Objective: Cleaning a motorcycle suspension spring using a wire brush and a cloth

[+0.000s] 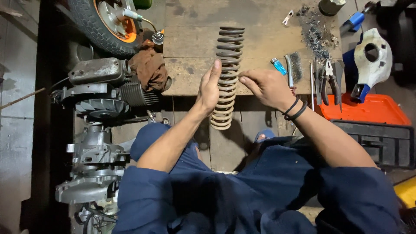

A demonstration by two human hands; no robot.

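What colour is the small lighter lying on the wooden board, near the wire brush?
The lighter is light blue with a silver metal top, seen in the head view.
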